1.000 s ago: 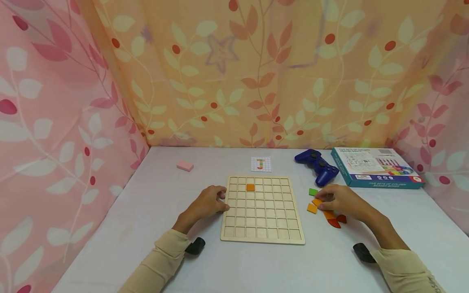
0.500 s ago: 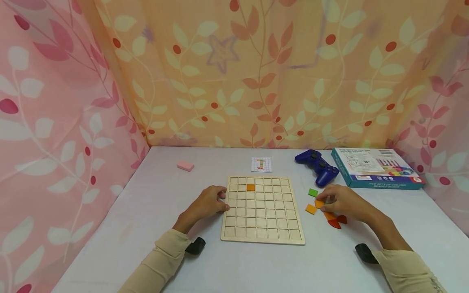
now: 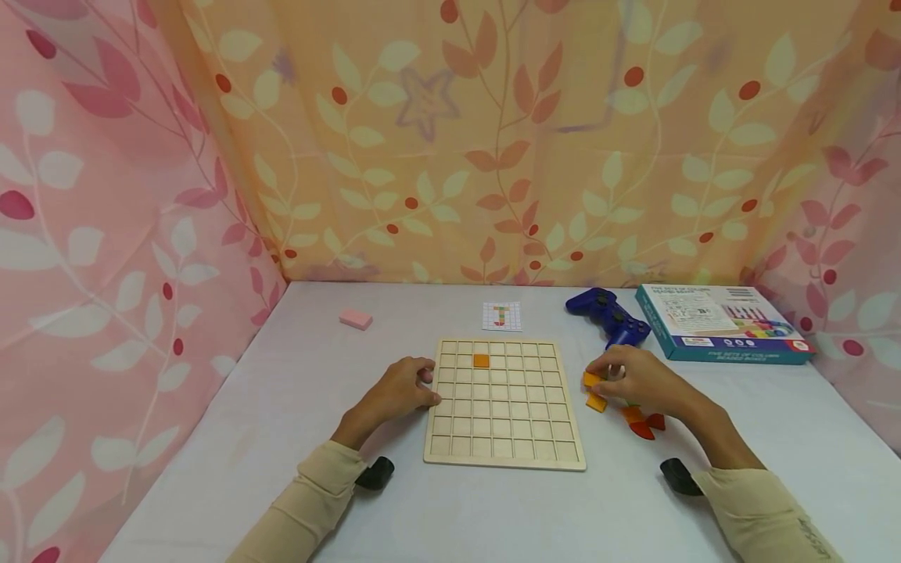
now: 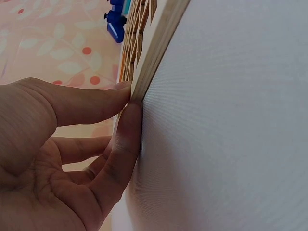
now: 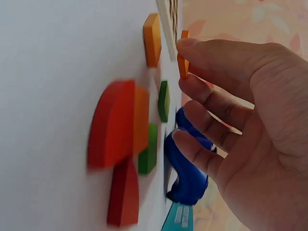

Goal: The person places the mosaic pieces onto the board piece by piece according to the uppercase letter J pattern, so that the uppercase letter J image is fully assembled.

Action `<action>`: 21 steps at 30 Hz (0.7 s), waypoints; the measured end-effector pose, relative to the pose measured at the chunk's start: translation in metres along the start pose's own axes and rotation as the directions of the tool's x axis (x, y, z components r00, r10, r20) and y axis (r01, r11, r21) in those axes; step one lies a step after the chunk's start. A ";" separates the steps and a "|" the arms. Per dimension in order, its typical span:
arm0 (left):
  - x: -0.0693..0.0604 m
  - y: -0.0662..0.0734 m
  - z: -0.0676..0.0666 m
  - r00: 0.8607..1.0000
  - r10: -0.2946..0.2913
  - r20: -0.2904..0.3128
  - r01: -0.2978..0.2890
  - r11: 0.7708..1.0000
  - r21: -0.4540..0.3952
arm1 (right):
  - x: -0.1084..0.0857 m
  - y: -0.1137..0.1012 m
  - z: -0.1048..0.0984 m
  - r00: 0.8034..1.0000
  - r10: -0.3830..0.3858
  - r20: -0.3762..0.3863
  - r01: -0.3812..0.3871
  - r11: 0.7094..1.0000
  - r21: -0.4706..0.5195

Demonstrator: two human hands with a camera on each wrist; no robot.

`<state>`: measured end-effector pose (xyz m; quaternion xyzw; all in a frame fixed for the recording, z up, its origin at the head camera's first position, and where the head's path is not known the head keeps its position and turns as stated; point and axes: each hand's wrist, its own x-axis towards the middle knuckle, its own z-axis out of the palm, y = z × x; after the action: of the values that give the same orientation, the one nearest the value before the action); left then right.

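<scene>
A wooden grid board (image 3: pixel 503 405) lies flat on the table, one orange square tile (image 3: pixel 482 360) set in its top row. At its left edge my left hand (image 3: pixel 396 389) pinches the rim; the left wrist view shows thumb and a finger meeting at the board's edge (image 4: pixel 153 53). Right of the board, my right hand (image 3: pixel 647 381) pinches another orange tile (image 5: pixel 183 65) between thumb and fingertip, lifted off the table. Below it lie an orange square (image 3: pixel 596 403), red curved pieces (image 5: pixel 111 126), (image 5: pixel 123 195), green tiles (image 5: pixel 164 101) and a partly covered orange tile (image 5: pixel 141 118).
A small card with a coloured pattern (image 3: pixel 502 316) lies behind the board. Back right are a blue game controller (image 3: pixel 607 314) and a flat box (image 3: pixel 725 324). A pink block (image 3: pixel 355 319) sits at back left. Patterned cloth (image 3: pixel 450 156) walls surround the table.
My right hand has picked up an orange tile from the pile and moved left with it toward the board. The left hand stays at the board's edge.
</scene>
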<state>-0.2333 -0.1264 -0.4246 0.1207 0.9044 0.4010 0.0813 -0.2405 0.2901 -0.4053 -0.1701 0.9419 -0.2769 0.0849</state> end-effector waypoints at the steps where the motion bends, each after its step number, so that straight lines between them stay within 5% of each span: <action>1: 0.000 0.000 0.000 1.000 -0.001 0.000 0.001 1.000 0.000 | 0.003 -0.003 0.001 1.000 -0.011 -0.002 0.011 1.000 -0.002; 21: 0.003 -0.005 0.000 1.000 0.004 0.006 -0.004 1.000 0.001 | 0.069 -0.046 0.028 0.985 -0.173 0.014 0.173 0.985 -0.005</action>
<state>-0.2369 -0.1287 -0.4282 0.1238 0.9041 0.4004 0.0832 -0.2849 0.2151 -0.4076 -0.2533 0.9238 -0.2792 0.0663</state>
